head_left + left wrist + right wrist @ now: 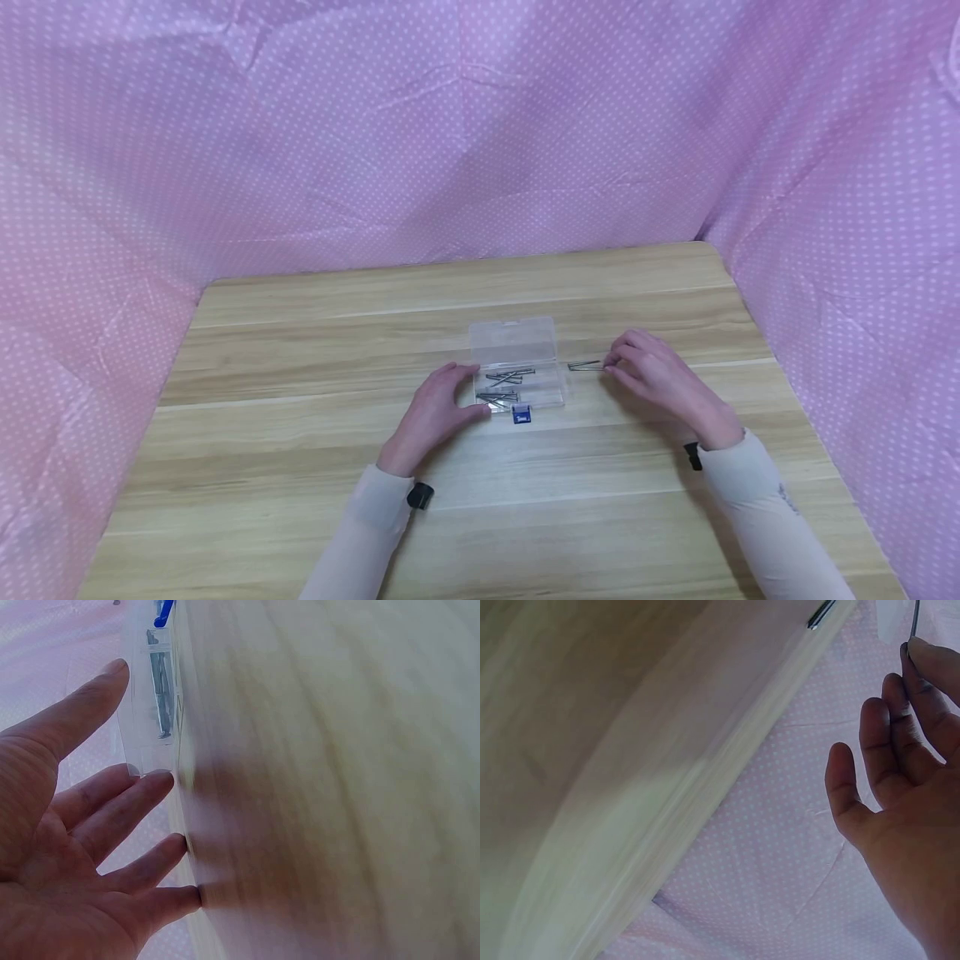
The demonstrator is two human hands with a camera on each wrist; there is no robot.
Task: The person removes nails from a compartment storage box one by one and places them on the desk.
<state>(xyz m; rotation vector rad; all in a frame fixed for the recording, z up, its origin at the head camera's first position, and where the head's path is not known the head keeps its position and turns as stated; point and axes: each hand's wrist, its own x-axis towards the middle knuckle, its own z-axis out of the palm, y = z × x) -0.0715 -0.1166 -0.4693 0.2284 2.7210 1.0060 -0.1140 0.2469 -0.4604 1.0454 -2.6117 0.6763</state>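
Note:
An open clear plastic box [517, 371] sits mid-table with several metal pins [504, 385] inside and a blue label [521, 414] at its near edge. My left hand [442, 408] rests against the box's left side with straight, spread fingers [142, 787]; in the left wrist view the thumb lies by the box [154, 682]. To the right of the box, my right hand [609, 364] pinches the end of a thin metal pin [588, 365] at its fingertips [919, 656]. This pin [913, 619] shows beside the index fingertip; the thumb is hidden. Another pin [821, 613] lies on the table.
The wooden table [300, 350] is walled on the back and both sides by pink dotted cloth [480, 125]. The box's lid [513, 340] lies open toward the far side. Bare wood surrounds the box and both hands.

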